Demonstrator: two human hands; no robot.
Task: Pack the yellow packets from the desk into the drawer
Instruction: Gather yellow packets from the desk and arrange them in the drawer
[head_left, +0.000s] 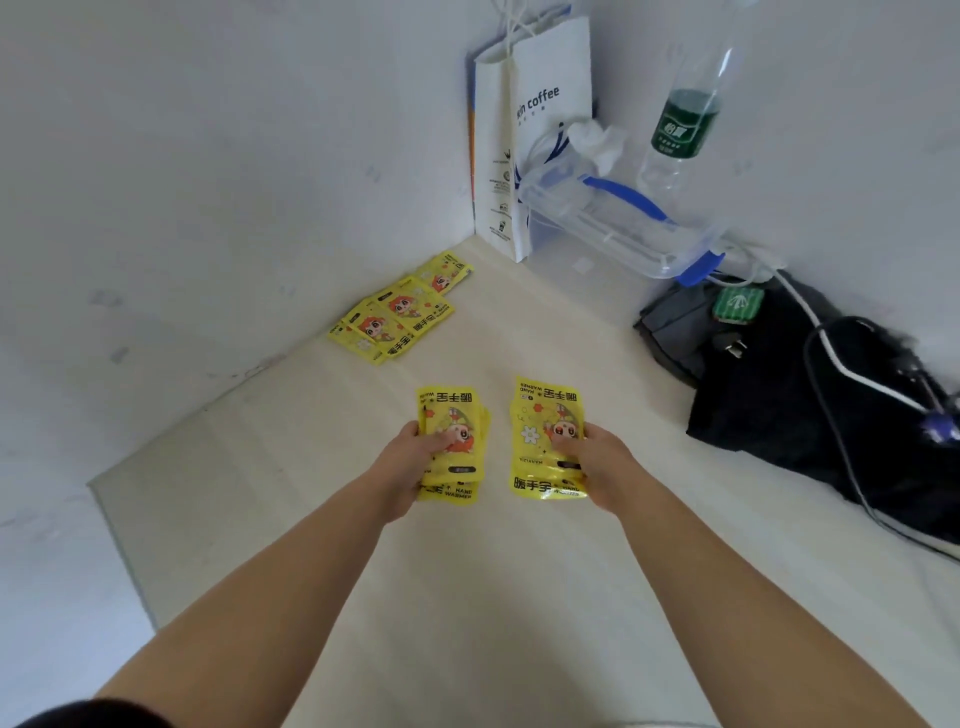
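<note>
Two stacks of yellow packets sit well in front of the white paper bag (540, 156) that stands in the far corner. The left hand (410, 465) grips the left stack (454, 415) and the right hand (605, 462) grips the right stack (540, 415). Both thumbs lie on top, and the fingers beneath are hidden. How many packets each stack holds cannot be counted, as only offset edges show under the top ones. Whether the stacks touch the tabletop (467, 623) is unclear.

The packets are glossy, with a cartoon face, black lettering and "HAND WARMER". Loose packets (400, 314) lie overlapped front-left of the paper bag, along the left wall. Bare tabletop stretches from the paper bag to the hands.

Right of the paper bag are a clear plastic box (613, 228) and a bottle (685, 119) with its top cut off. Front-right of the paper bag, a black bag (779, 405) with a cable (836, 358) runs off the frame.
</note>
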